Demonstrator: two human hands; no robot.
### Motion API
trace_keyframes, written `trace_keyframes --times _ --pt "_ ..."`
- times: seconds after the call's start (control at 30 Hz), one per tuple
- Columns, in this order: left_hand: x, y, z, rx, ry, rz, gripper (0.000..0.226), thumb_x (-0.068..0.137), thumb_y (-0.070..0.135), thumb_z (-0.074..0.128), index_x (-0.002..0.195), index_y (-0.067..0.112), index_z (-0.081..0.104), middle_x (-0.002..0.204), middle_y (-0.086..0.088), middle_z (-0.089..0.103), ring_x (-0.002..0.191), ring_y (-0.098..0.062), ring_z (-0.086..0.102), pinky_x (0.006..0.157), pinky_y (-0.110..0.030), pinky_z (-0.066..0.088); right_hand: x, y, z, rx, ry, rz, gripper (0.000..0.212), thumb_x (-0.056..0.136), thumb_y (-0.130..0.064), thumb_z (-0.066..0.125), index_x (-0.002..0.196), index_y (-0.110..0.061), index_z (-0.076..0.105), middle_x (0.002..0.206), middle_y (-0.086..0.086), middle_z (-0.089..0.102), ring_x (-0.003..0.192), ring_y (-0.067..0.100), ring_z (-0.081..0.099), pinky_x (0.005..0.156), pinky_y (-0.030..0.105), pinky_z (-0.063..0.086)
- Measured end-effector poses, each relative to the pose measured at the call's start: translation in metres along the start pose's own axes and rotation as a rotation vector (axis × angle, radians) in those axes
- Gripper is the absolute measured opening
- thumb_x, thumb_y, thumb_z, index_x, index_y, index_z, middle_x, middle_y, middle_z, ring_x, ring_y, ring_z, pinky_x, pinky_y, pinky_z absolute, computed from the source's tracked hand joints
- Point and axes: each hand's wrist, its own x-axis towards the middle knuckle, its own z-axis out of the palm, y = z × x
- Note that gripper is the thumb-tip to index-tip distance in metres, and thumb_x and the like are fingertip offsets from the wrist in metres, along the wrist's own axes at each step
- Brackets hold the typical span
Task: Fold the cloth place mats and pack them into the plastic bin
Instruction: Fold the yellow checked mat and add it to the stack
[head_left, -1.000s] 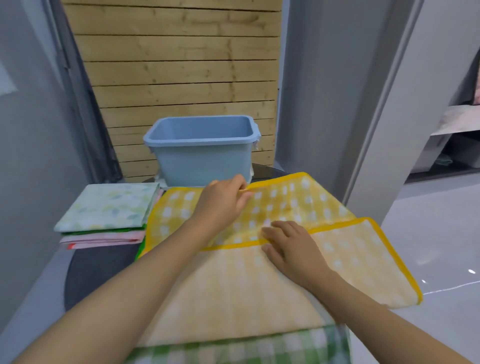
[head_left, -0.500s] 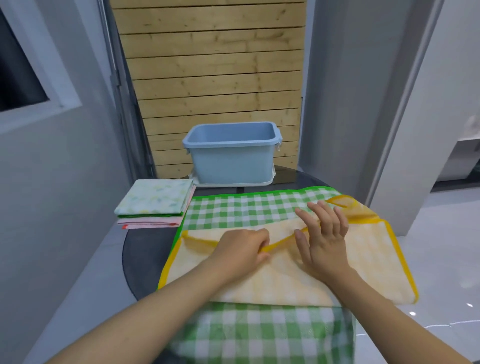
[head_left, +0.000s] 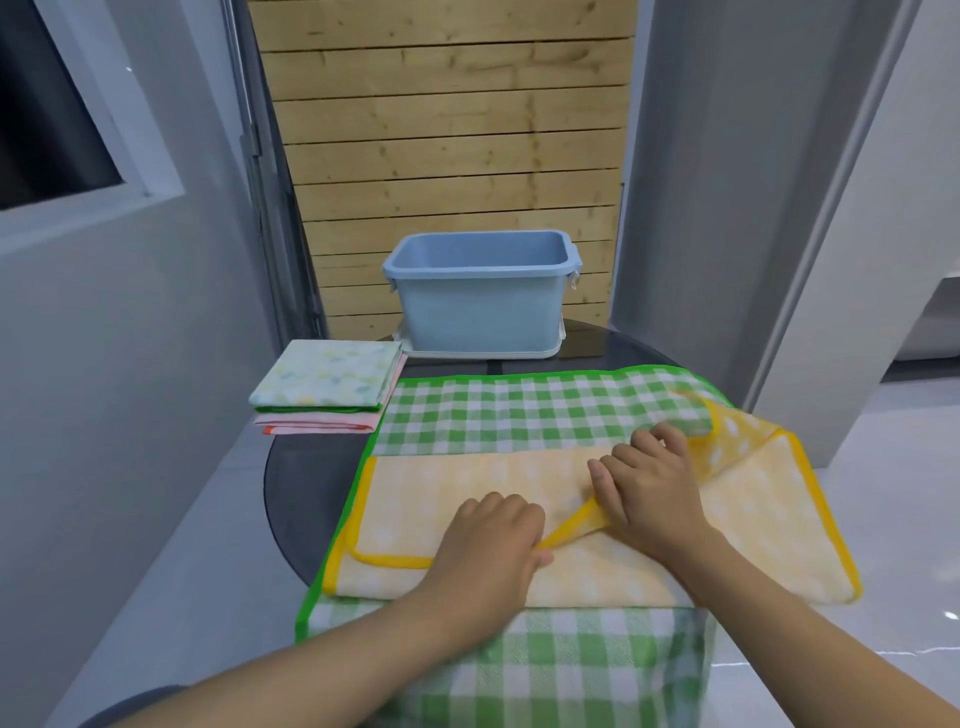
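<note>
A yellow checked place mat (head_left: 467, 488) with a yellow border lies partly folded on a green checked place mat (head_left: 519, 410) on a dark round table (head_left: 306, 478). My left hand (head_left: 493, 540) pinches the yellow mat's folded-over border near the front edge. Just right of it, my right hand (head_left: 649, 488) rests on the folded layer with fingers curled; the mat's right corner stands rumpled beyond it. At the table's far side sits an open light-blue plastic bin (head_left: 483, 306), nothing showing inside. A stack of folded mats (head_left: 327, 384) lies left of the bin.
A grey wall with a window frame (head_left: 93, 156) runs along the left. Wooden slats (head_left: 447, 130) stand behind the bin, and a grey pillar (head_left: 717, 208) rises on the right. Glossy white floor (head_left: 893, 493) lies right of the table.
My left hand has drawn the yellow mat's far edge toward me, over the near half. My right hand slid along the fold. The green mat's far part is now uncovered.
</note>
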Motion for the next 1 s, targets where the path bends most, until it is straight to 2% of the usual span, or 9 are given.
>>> trace_keyframes --times 0.07,0.17,0.33,0.47,0.6,0.77,0.9,1.0 --pt "-0.008 -0.001 0.003 0.108 0.058 0.061 0.023 0.079 0.037 0.054 0.076 0.025 0.036 0.071 0.012 0.047 0.063 -0.012 0.044 0.06 -0.023 0.029 -0.001 0.0 0.001 -0.001 0.006 -0.01 0.051 0.096 -0.027 0.037 0.05 -0.013 0.053 0.048 0.0 0.048 0.053 0.024 0.044 0.069 0.035 0.034" --pt "-0.02 -0.003 0.01 0.114 0.064 0.14 0.014 0.083 0.034 0.044 0.079 0.023 0.035 0.075 0.009 0.048 0.065 -0.013 0.041 0.063 -0.027 0.023 -0.002 0.001 0.002 0.005 0.007 -0.021 0.051 0.096 -0.027 0.037 0.05 -0.013 0.053 0.048 0.0 0.047 0.051 0.025 0.044 0.067 0.035 0.034" --pt "-0.026 -0.007 0.015 0.105 0.035 0.151 0.012 0.087 0.032 0.043 0.082 0.021 0.042 0.084 0.007 0.049 0.072 -0.015 0.042 0.066 -0.027 0.027 -0.002 0.0 0.001 0.041 -0.046 -0.031 0.051 0.094 -0.025 0.04 0.046 -0.013 0.049 0.043 -0.001 0.044 0.047 0.023 0.04 0.062 0.034 0.032" --pt "-0.024 -0.008 0.01 0.147 0.016 0.235 0.013 0.087 0.032 0.043 0.082 0.021 0.048 0.083 0.007 0.052 0.07 -0.015 0.046 0.061 -0.026 0.043 -0.004 -0.001 0.003 0.079 -0.111 -0.033 0.059 0.097 -0.028 0.036 0.041 -0.013 0.046 0.037 -0.002 0.042 0.042 0.022 0.037 0.058 0.032 0.027" --pt "-0.022 -0.004 0.007 0.218 0.006 0.33 0.02 0.088 0.033 0.044 0.077 0.02 0.055 0.075 0.005 0.053 0.064 -0.016 0.047 0.054 -0.026 0.04 -0.004 0.0 0.003 0.092 -0.141 -0.026 0.062 0.098 -0.03 0.033 0.04 -0.013 0.045 0.036 -0.002 0.041 0.04 0.02 0.036 0.058 0.031 0.026" --pt "-0.023 -0.001 0.006 0.177 -0.039 0.252 0.022 0.085 0.035 0.041 0.076 0.02 0.054 0.079 0.005 0.053 0.066 -0.016 0.048 0.054 -0.024 0.042 -0.004 -0.001 0.002 0.099 -0.165 -0.017 0.061 0.098 -0.03 0.032 0.04 -0.014 0.043 0.036 -0.003 0.041 0.04 0.02 0.035 0.058 0.029 0.024" --pt "-0.021 -0.004 0.0 0.118 -0.099 0.255 0.021 0.083 0.034 0.042 0.077 0.018 0.054 0.082 0.004 0.053 0.069 -0.016 0.047 0.056 -0.025 0.042 -0.004 -0.001 0.0 0.121 -0.189 -0.016 0.062 0.098 -0.031 0.03 0.039 -0.015 0.04 0.035 -0.003 0.039 0.037 0.02 0.034 0.056 0.03 0.023" --pt "-0.017 -0.001 -0.008 0.037 -0.195 0.195 0.04 0.086 0.044 0.029 0.079 0.013 0.054 0.09 0.0 0.053 0.08 -0.018 0.044 0.065 -0.029 0.035 -0.004 -0.002 -0.001 0.151 -0.203 -0.013 0.065 0.099 -0.033 0.026 0.038 -0.015 0.037 0.033 -0.003 0.037 0.034 0.019 0.029 0.053 0.03 0.025"
